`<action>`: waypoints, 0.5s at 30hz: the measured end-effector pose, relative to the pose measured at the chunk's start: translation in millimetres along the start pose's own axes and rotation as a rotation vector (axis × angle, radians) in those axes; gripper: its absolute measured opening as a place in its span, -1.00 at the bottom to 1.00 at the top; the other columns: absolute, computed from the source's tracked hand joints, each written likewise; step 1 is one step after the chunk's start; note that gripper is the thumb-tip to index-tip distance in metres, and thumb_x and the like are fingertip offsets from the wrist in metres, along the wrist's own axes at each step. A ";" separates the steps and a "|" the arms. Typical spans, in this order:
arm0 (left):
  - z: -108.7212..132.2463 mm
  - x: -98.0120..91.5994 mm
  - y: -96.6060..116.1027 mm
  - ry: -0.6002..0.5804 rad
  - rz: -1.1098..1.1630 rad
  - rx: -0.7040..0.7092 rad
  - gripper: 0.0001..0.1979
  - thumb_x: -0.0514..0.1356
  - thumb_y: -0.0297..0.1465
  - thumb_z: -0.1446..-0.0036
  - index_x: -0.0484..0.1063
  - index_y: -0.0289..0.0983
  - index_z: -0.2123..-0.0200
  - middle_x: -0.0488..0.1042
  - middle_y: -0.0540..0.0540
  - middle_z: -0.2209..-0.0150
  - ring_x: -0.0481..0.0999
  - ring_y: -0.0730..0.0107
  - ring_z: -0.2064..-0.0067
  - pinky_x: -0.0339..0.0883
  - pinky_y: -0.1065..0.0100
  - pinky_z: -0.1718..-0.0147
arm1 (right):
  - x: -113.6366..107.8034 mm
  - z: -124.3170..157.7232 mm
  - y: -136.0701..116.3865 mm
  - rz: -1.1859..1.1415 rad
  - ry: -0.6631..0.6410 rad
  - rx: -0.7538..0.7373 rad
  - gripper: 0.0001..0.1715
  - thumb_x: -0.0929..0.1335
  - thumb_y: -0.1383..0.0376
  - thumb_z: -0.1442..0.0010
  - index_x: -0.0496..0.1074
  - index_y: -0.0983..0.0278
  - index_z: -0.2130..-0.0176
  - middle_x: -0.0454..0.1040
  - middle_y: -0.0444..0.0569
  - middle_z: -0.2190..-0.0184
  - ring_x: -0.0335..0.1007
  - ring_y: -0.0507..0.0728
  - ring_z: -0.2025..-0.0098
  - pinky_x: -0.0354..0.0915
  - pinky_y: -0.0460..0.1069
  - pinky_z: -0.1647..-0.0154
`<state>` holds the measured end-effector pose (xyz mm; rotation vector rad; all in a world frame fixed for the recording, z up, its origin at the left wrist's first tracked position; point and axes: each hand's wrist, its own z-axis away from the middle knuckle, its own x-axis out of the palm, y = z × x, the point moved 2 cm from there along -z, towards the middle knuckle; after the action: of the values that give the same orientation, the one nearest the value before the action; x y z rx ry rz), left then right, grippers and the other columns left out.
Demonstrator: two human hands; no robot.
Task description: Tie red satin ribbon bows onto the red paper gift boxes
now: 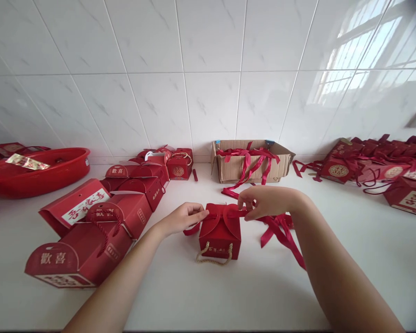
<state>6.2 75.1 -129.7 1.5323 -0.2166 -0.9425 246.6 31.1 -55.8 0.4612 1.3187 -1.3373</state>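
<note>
A small red gift box [219, 238] with a beige rope handle [213, 262] stands upright on the white counter in front of me. A red ribbon [236, 213] runs across the top of the box. My left hand [185, 216] pinches the ribbon at the box's upper left edge, and a loop of it hangs below the fingers. At the upper right edge, my right hand [260, 201] has its fingers closed on the other side of the same ribbon. More loose red ribbons [280, 231] lie on the counter under and beside my right wrist.
Several red gift boxes [90, 249] stand at the left, beside a red plastic basin [65, 166]. Against the tiled wall sits an open cardboard box [256, 169] with ribbons spilling out. More red boxes [339, 169] are grouped at the right.
</note>
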 end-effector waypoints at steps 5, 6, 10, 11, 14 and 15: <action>0.3 -14.2 -6.3 -0.037 -0.006 0.022 -0.55 0.15 -0.08 -0.09 0.17 -0.28 0.63 0.06 0.09 0.61 0.05 0.56 0.56 -0.08 0.43 0.56 | -4.0 6.5 7.6 -0.056 -0.114 0.024 -0.57 0.27 0.01 -0.13 0.35 0.28 0.55 0.35 -0.14 0.62 0.21 -0.01 0.58 0.06 -0.07 0.53; 1.4 -17.8 -5.4 -0.034 0.009 0.030 -0.57 0.15 -0.09 -0.09 0.22 -0.29 0.61 0.14 0.07 0.60 0.12 0.54 0.54 0.00 0.43 0.54 | -5.7 8.8 10.3 -0.060 -0.109 0.036 -0.50 0.25 -0.01 -0.15 0.29 0.28 0.60 0.31 -0.16 0.66 0.15 -0.03 0.61 0.04 -0.06 0.54; 12.4 -34.1 9.7 0.014 0.035 0.081 -0.64 0.16 -0.14 -0.10 0.30 -0.28 0.57 0.35 0.00 0.57 0.33 0.45 0.47 0.21 0.40 0.41 | -14.4 23.2 21.7 -0.113 -0.048 0.039 -0.41 0.23 -0.07 -0.17 0.10 0.28 0.65 0.12 -0.21 0.72 -0.05 -0.07 0.66 -0.08 -0.07 0.59; 16.5 -37.9 16.6 0.016 0.034 0.088 -0.65 0.16 -0.15 -0.10 0.28 -0.27 0.58 0.34 0.01 0.61 0.32 0.46 0.51 0.23 0.40 0.43 | -16.6 27.7 23.9 -0.142 -0.031 0.022 -0.40 0.22 -0.08 -0.17 0.08 0.27 0.64 0.08 -0.22 0.72 -0.08 -0.07 0.66 -0.11 -0.07 0.60; 28.5 -47.6 43.9 0.064 0.027 0.094 -0.71 0.23 -0.21 -0.04 0.30 -0.25 0.57 0.30 0.05 0.66 0.23 0.52 0.62 0.18 0.44 0.56 | -22.3 41.5 28.2 -0.227 -0.009 -0.037 -0.41 0.24 -0.11 -0.15 0.09 0.26 0.62 0.06 -0.23 0.70 -0.08 -0.06 0.64 -0.10 -0.07 0.61; 31.6 -50.6 54.5 0.112 0.013 0.089 -0.77 0.28 -0.24 0.01 0.35 -0.24 0.51 0.33 0.05 0.63 0.23 0.53 0.62 0.16 0.46 0.60 | -24.3 45.4 28.8 -0.250 0.014 -0.055 -0.41 0.25 -0.11 -0.14 0.10 0.26 0.62 0.06 -0.23 0.69 -0.08 -0.06 0.63 -0.09 -0.08 0.62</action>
<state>-26.8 71.5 -56.0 1.6591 -0.1903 -0.8430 297.1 10.3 -33.5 0.2743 1.4567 -1.4997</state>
